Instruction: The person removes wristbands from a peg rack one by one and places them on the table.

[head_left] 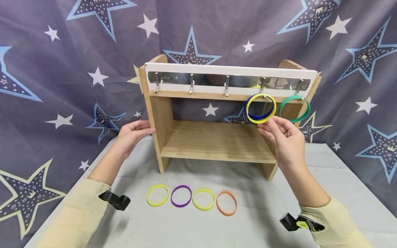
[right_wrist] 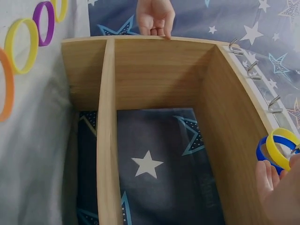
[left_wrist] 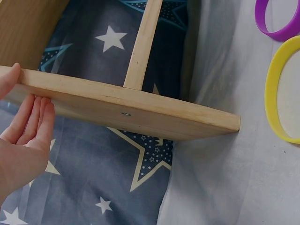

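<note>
A wooden rack with a white rail of metal hooks stands on the table. My left hand rests on its left side panel. The fingers lie straight on the outer face and the thumb sits on the front edge. My right hand is at the fourth hook and lightly pinches the lower rim of a yellow ring that hangs there. A blue ring hangs just behind the yellow ring. A green ring hangs on the fifth hook.
On the grey tablecloth in front of the rack lie a yellow ring, a purple ring, another yellow ring and an orange ring. The three left hooks are bare. A star-patterned curtain hangs behind.
</note>
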Demonstrator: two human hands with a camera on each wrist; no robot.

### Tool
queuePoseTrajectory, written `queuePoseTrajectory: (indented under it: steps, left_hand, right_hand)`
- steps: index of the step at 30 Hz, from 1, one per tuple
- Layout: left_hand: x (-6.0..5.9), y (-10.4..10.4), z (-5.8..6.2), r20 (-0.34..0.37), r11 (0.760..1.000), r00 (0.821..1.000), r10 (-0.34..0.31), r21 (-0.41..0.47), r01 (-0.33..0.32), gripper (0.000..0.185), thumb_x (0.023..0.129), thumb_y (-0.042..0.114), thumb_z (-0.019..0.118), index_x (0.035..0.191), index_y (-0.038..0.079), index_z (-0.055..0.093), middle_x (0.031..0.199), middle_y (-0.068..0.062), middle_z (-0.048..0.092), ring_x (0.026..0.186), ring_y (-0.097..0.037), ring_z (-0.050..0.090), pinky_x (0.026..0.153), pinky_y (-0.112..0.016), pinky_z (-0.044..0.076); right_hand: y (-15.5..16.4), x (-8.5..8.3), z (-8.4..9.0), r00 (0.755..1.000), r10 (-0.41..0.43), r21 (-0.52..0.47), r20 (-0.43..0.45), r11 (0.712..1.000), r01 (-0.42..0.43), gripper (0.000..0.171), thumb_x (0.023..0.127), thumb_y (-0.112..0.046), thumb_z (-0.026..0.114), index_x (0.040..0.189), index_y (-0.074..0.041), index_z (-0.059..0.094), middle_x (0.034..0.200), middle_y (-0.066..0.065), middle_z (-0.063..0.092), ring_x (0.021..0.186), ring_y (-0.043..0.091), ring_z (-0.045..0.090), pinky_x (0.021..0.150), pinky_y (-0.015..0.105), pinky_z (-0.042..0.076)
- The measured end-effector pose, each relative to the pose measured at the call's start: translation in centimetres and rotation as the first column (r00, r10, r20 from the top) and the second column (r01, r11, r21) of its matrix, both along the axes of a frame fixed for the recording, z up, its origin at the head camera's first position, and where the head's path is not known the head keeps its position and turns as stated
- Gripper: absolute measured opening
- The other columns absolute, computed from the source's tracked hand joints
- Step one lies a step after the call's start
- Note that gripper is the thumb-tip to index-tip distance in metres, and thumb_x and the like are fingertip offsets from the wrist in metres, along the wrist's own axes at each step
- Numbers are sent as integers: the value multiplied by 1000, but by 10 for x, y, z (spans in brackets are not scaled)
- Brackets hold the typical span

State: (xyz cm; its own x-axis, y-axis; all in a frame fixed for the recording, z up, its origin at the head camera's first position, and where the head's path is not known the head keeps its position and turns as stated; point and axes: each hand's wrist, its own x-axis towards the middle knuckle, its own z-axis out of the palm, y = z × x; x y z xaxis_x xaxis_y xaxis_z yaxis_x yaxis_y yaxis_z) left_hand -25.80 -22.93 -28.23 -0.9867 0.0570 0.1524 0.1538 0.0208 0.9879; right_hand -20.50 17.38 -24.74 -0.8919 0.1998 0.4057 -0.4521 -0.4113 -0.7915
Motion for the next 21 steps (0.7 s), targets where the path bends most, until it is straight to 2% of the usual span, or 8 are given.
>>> queuePoseTrajectory:
  steps: [4,8,12,17,21]
  left_hand:
    - [1,-2,0,-3,1000,1000,9,1,-9,16,87,10,69,102,16,63,89,16,69,91,2,65,86,-7,50]
    - [3,-4,1,6,1000,1000,22,-15,-22,25,88,12,69,111,8,60,90,17,69,92,3,64,87,-7,49]
    - [4,-3,-1,3,1000,1000,23,-12,-23,31,88,12,68,116,3,57,90,18,68,91,4,64,87,-7,49]
    - [3,-1,-4,-7,1000,1000,16,-8,-16,26,88,9,67,112,4,59,89,17,69,89,3,65,86,-8,50]
    - [3,-2,-3,-19,1000,1000,18,-9,-18,24,88,9,68,110,6,61,88,17,69,88,3,66,86,-8,51]
  right_hand:
    - [-2,1,5,999,38,-25,25,999,-38,3,88,-1,65,90,-1,67,80,7,74,70,16,73,73,28,62]
    - [-4,2,9,998,44,-10,52,999,-43,4,87,-3,67,91,-2,66,78,5,73,68,14,71,72,26,61]
    - [-6,5,9,997,13,-15,80,1000,-12,5,86,-5,69,90,-3,67,76,4,71,67,13,70,71,24,61]
    - [-6,10,4,992,-29,-45,125,998,35,3,86,-2,68,88,-4,67,75,4,71,66,13,70,70,25,61]
    - [-7,10,6,994,-30,-68,105,997,37,3,86,-1,67,89,-2,65,76,6,72,68,14,72,70,26,62]
